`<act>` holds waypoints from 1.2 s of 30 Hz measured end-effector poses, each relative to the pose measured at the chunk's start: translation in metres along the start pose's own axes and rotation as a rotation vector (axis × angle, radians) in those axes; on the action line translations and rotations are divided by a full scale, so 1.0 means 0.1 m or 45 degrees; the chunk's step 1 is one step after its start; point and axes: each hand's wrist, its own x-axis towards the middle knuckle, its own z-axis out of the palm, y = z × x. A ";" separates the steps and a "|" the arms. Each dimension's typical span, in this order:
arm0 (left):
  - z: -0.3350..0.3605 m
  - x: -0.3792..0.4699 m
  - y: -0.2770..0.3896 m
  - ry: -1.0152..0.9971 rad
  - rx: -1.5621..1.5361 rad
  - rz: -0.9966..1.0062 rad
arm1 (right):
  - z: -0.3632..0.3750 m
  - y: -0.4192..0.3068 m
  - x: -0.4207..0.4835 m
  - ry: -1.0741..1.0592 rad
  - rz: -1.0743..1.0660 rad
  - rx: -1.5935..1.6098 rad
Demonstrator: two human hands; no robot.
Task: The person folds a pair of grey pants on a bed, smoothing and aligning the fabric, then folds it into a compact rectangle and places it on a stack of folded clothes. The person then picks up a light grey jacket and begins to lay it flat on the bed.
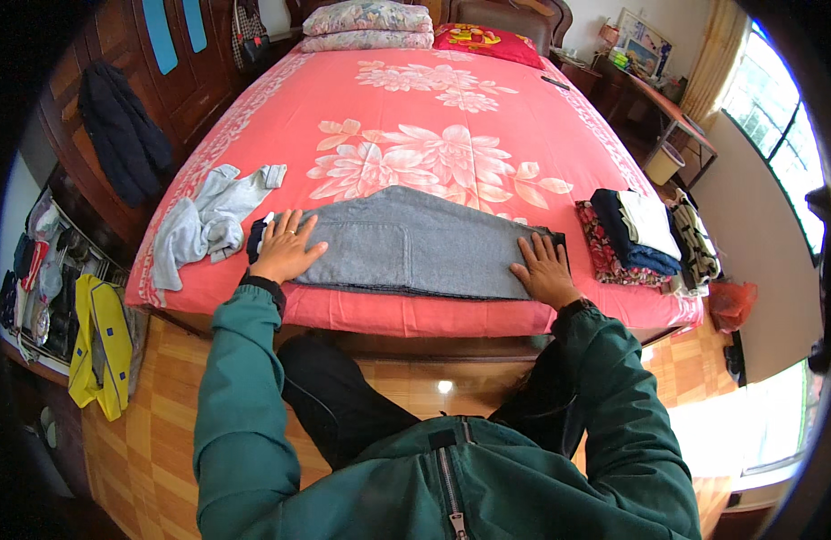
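Observation:
A pair of grey trousers (415, 246), folded lengthwise, lies across the near edge of a bed with a pink floral sheet (415, 320). My left hand (287, 250) rests flat on its left end, fingers spread, beside a dark and white edge of cloth. On the right end my right hand (547, 272) lies palm down with its fingers apart. Neither hand grips the cloth. A crumpled light grey garment (216, 219) is on the bed to the left. At the right stands a stack of folded clothes (634, 236), dark blue, white and red floral.
Folded floral quilts (368, 30) and a red pillow (486, 44) lie at the bed's far end. A dark jacket (125, 135) hangs on the wooden wardrobe at left, above a yellow bag (101, 344). A red plastic bag (732, 305) and a bin (665, 164) are at right.

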 end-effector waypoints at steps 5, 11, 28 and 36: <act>0.05 -0.42 -0.23 0.189 0.056 0.383 | -0.18 0.27 -0.46 0.169 -0.458 -0.067; 0.12 -0.65 -0.48 0.431 0.290 0.474 | -0.17 0.39 -0.54 0.374 -0.571 -0.342; -1.23 -0.68 -0.58 0.455 -0.742 0.196 | -1.34 1.28 -0.34 0.457 0.003 1.201; -0.34 0.13 -0.52 0.170 -0.851 -0.264 | -0.19 1.09 0.42 0.467 0.428 0.784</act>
